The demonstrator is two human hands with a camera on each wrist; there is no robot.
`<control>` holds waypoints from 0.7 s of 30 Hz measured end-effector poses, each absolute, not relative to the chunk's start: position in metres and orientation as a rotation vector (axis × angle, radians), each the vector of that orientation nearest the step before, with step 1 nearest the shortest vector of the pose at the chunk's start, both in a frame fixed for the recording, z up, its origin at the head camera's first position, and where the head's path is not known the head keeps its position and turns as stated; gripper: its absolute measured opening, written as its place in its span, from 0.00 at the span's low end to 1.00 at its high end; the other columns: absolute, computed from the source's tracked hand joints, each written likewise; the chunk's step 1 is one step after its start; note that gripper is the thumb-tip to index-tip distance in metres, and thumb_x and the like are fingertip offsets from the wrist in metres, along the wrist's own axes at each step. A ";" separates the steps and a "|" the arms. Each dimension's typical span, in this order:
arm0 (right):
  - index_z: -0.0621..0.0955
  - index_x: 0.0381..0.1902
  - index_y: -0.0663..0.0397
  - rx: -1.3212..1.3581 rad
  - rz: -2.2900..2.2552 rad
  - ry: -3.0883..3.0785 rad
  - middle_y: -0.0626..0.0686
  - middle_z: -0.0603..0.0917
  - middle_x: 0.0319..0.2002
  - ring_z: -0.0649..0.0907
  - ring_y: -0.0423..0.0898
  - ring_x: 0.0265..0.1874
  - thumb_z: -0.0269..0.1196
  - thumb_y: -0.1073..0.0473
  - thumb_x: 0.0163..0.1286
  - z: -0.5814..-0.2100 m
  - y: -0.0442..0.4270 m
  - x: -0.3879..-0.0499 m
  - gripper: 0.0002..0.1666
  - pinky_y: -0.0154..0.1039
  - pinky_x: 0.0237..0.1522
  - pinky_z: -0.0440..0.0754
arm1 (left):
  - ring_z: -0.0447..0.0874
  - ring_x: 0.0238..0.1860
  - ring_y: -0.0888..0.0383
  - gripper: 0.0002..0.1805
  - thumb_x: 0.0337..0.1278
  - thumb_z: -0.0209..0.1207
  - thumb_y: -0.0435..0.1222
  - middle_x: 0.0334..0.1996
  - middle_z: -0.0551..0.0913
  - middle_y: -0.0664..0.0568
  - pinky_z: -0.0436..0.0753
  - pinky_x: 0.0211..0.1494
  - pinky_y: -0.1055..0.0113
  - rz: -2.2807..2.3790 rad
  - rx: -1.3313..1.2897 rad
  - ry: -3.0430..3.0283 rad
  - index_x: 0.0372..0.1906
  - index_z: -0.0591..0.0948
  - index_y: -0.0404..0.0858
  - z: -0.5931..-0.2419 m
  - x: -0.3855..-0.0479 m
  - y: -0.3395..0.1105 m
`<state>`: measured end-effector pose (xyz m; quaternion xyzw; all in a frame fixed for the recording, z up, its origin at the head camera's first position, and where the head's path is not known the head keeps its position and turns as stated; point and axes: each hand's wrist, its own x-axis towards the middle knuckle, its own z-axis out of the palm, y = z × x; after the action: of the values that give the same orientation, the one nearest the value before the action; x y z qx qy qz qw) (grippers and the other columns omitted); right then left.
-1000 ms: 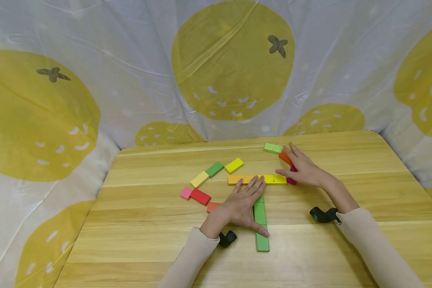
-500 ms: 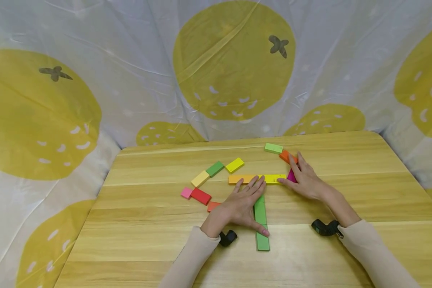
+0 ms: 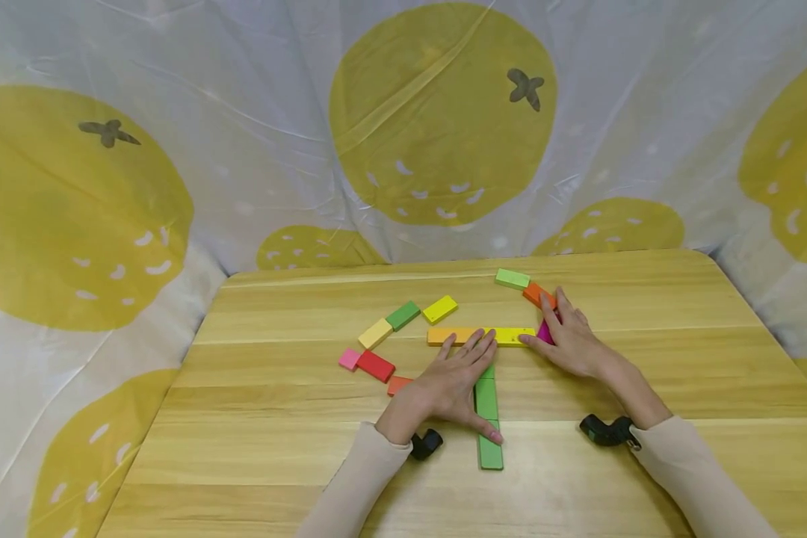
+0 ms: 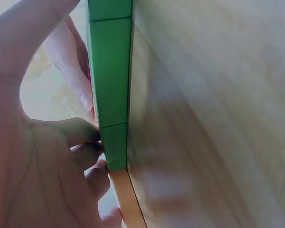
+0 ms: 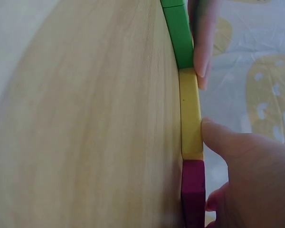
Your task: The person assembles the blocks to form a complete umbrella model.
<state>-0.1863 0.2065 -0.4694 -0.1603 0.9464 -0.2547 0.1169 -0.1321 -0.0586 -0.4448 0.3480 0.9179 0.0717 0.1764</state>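
My left hand [image 3: 444, 388] lies spread over the blocks. Its fingertips rest on the bar of an orange block [image 3: 438, 338] and a yellow block [image 5: 190, 114], and its thumb lies on the column of green blocks [image 3: 486, 400]. My right hand [image 3: 574, 345] is at the bar's right end, thumb touching the yellow block. Its fingers reach over a magenta block [image 3: 545, 332] and touch an orange-red block [image 3: 535, 293]. In the right wrist view the magenta block meets the yellow block's end. The hand partly covers the magenta block.
A light green block [image 3: 512, 279] adjoins the orange-red one at the back. Left of the bar lie yellow [image 3: 440, 308], green [image 3: 403, 315], cream [image 3: 374, 333], pink [image 3: 350, 359], red [image 3: 376, 365] and orange [image 3: 398, 385] blocks on the wooden table [image 3: 262, 426]. Patterned cloth [image 3: 276, 149] hangs behind.
My right hand has drawn slightly nearer, its thumb coming onto the yellow block. The magenta block has turned to a slant, and more of the orange-red block shows. My left hand stays put.
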 end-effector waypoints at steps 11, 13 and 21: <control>0.42 0.82 0.68 -0.459 -0.741 2.773 0.77 0.33 0.80 0.43 0.79 0.78 0.57 0.34 0.76 -0.471 0.208 -0.185 0.61 0.73 0.78 0.40 | 0.30 0.86 0.55 0.76 0.43 0.69 0.73 0.86 0.32 0.53 0.37 0.86 0.42 0.270 1.010 2.613 0.85 0.41 0.40 -0.444 -0.134 -0.058; 0.42 0.82 0.68 -0.457 -0.743 2.774 0.77 0.33 0.80 0.43 0.80 0.78 0.57 0.34 0.76 -0.470 0.208 -0.185 0.61 0.73 0.78 0.40 | 0.38 0.86 0.54 0.69 0.48 0.67 0.71 0.86 0.40 0.51 0.42 0.86 0.43 0.303 1.017 2.686 0.85 0.47 0.40 -0.443 -0.138 -0.060; 0.42 0.83 0.66 -0.455 -0.771 2.760 0.75 0.32 0.81 0.41 0.80 0.78 0.57 0.33 0.76 -0.467 0.207 -0.185 0.61 0.73 0.78 0.40 | 0.88 0.52 0.48 0.20 0.58 0.74 0.38 0.52 0.90 0.47 0.82 0.48 0.55 0.472 0.690 3.351 0.55 0.88 0.39 -0.430 -0.172 -0.081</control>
<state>-0.1854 0.2069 -0.4673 -0.1557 0.9444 -0.2636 0.1196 -0.1718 -0.0812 -0.4298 0.1974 0.9584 0.1350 -0.1555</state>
